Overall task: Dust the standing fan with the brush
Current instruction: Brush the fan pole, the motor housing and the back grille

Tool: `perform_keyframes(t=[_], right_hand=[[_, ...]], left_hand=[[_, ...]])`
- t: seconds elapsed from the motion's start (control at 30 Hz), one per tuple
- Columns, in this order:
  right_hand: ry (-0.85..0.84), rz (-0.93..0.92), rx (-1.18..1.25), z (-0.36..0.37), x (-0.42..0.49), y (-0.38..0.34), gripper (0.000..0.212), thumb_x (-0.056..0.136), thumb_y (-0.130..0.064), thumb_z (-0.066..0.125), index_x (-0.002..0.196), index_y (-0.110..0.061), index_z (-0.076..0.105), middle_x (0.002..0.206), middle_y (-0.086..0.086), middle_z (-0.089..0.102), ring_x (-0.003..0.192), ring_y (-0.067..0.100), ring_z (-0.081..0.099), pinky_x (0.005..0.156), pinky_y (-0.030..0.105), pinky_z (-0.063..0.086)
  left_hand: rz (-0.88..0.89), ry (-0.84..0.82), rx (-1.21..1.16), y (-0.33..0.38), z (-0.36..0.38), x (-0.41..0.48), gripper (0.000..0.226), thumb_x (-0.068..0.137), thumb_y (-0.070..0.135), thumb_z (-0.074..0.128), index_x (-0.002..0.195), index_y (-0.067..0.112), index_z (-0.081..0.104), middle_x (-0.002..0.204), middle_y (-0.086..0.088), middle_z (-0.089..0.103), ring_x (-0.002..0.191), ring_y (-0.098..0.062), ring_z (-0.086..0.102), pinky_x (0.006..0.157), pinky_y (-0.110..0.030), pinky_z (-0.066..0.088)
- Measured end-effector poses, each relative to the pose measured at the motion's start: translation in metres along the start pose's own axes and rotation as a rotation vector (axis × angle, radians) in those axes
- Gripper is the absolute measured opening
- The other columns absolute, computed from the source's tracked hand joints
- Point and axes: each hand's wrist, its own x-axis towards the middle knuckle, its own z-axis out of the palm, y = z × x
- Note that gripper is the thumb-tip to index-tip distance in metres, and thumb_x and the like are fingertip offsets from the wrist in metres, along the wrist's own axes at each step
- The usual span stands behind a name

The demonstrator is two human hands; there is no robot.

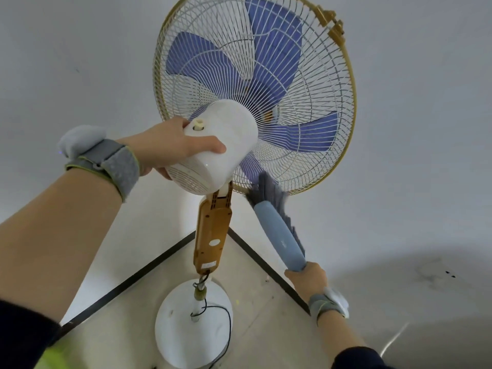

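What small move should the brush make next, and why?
Probably sweep the brush up along the grille: its bristles are only at the lowest edge, the right hand grips its end, and the left hand holds the motor housing steady.

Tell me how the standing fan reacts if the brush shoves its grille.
Likely top-heavy: wide grille above a thin pole and round base, so it may tip; the left hand gripping the motor housing probably steadies it. The grille's wires probably flex.

Left hand (170, 147) gripping, right hand (307, 279) clenched
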Motion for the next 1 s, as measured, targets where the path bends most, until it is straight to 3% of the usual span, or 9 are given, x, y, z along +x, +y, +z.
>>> perform_keyframes(t=[0.2, 0.3, 0.5, 0.63, 0.73, 0.87, 1.0], right_hand=[[0.007, -0.161, -0.027, -0.02, -0.006, 0.009, 0.012, 0.07, -0.012, 0.068, 0.072, -0.014, 0.057, 0.066, 0.007, 0.061, 0.057, 0.024, 0.052, 0.051, 0.025, 0.038], [-0.082, -0.212, 0.083, -0.025, -0.004, -0.014, 0.013, 0.066, -0.008, 0.07, 0.067, -0.006, 0.058, 0.057, 0.006, 0.054, 0.049, 0.018, 0.042, 0.046, 0.023, 0.034], [-0.179, -0.184, 0.113, -0.02, 0.01, -0.056, 0.012, 0.071, -0.008, 0.067, 0.067, -0.006, 0.055, 0.049, 0.005, 0.053, 0.039, 0.018, 0.045, 0.043, 0.02, 0.037], [-0.169, -0.095, 0.072, -0.01, 0.019, -0.055, 0.017, 0.071, -0.008, 0.066, 0.066, -0.007, 0.05, 0.054, 0.004, 0.049, 0.044, 0.02, 0.043, 0.043, 0.023, 0.032], [-0.106, -0.048, 0.015, -0.008, 0.022, -0.05, 0.014, 0.071, -0.01, 0.067, 0.078, -0.004, 0.056, 0.066, 0.008, 0.058, 0.055, 0.025, 0.052, 0.048, 0.024, 0.037], [-0.033, -0.013, -0.197, -0.016, 0.021, -0.046, 0.006, 0.08, -0.015, 0.06, 0.082, -0.009, 0.057, 0.08, 0.01, 0.066, 0.067, 0.027, 0.059, 0.054, 0.025, 0.043], [0.045, 0.001, -0.29, -0.024, 0.017, -0.033, 0.009, 0.082, -0.014, 0.052, 0.084, -0.011, 0.06, 0.072, 0.005, 0.061, 0.06, 0.022, 0.057, 0.049, 0.023, 0.041]], left_hand=[[0.005, -0.04, 0.007, -0.003, -0.004, 0.005, 0.067, 0.075, 0.053, 0.071, 0.129, 0.025, 0.044, 0.113, -0.006, 0.06, 0.098, -0.028, 0.06, 0.069, -0.038, 0.057], [0.015, -0.051, 0.015, -0.002, -0.004, 0.006, 0.064, 0.075, 0.054, 0.07, 0.127, 0.026, 0.045, 0.112, -0.005, 0.06, 0.097, -0.027, 0.06, 0.07, -0.038, 0.057], [-0.009, -0.036, -0.001, -0.007, -0.008, 0.005, 0.069, 0.073, 0.055, 0.072, 0.129, 0.026, 0.042, 0.111, -0.003, 0.061, 0.094, -0.025, 0.063, 0.068, -0.038, 0.058], [-0.01, -0.034, -0.003, -0.006, -0.006, 0.005, 0.089, 0.06, 0.064, 0.075, 0.133, 0.027, 0.039, 0.114, -0.001, 0.058, 0.094, -0.023, 0.062, 0.068, -0.039, 0.059], [0.001, -0.025, 0.001, -0.005, -0.005, 0.005, 0.094, 0.055, 0.066, 0.071, 0.134, 0.026, 0.039, 0.115, 0.0, 0.057, 0.095, -0.023, 0.061, 0.072, -0.042, 0.059], [-0.002, -0.009, 0.007, -0.003, -0.004, 0.009, 0.087, 0.063, 0.062, 0.075, 0.132, 0.024, 0.04, 0.112, -0.001, 0.057, 0.093, -0.023, 0.061, 0.067, -0.038, 0.058], [-0.001, -0.008, 0.009, -0.003, -0.003, 0.009, 0.066, 0.075, 0.053, 0.071, 0.127, 0.025, 0.041, 0.109, -0.002, 0.058, 0.094, -0.025, 0.06, 0.067, -0.037, 0.056]])
